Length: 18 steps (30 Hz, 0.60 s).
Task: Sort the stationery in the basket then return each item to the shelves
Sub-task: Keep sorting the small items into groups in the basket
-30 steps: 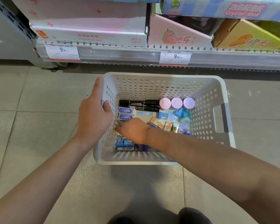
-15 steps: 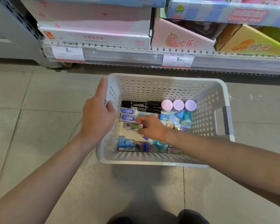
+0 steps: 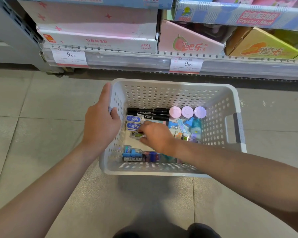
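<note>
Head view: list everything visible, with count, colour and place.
basket: one, white, on floor by shelf
markers: two, black, far left of basket
round caps: three, pink to lilac, far wall
blue-label erasers: two, beside markers
small green-label eraser: one, at right fingertips
price tags: two, white, shelf edge
boxes: several, pink, blue, orange, on shelf
left hand: grips basket's left rim
right hand: inside basket, pinches small eraser

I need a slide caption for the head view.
Left hand grips white perforated plastic basket; right hand pinches small green-labelled eraser.
</note>
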### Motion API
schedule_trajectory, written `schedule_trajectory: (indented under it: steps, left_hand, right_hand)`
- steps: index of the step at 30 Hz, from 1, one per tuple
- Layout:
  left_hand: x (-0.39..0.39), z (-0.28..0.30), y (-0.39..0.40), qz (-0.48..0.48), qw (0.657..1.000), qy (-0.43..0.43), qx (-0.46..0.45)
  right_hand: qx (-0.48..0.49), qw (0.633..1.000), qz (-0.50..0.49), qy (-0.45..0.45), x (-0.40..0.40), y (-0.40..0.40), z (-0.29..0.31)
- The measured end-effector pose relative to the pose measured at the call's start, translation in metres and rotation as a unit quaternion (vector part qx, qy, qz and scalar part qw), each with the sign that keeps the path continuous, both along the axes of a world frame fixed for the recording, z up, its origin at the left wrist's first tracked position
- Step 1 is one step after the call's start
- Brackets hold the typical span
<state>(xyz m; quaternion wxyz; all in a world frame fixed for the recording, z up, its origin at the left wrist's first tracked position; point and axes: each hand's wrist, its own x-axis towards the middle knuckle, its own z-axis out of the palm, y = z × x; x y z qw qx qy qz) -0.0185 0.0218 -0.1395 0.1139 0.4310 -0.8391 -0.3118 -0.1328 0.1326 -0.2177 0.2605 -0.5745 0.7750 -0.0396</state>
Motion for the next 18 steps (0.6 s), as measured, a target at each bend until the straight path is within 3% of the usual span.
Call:
schedule_trajectory:
  steps: [4, 18]
  left_hand:
    - [0.000, 0.000, 0.001, -0.006, 1.000, 0.002, -0.005]
    - [0.001, -0.003, -0.001, -0.004, 1.000, 0.009, -0.007]
  right_hand:
    - [-0.006, 0.998, 0.039, 0.040, 0.009, -0.013, -0.008]
    - [-0.002, 1.000, 0.018, 0.016, 0.010, -0.020, -0.013]
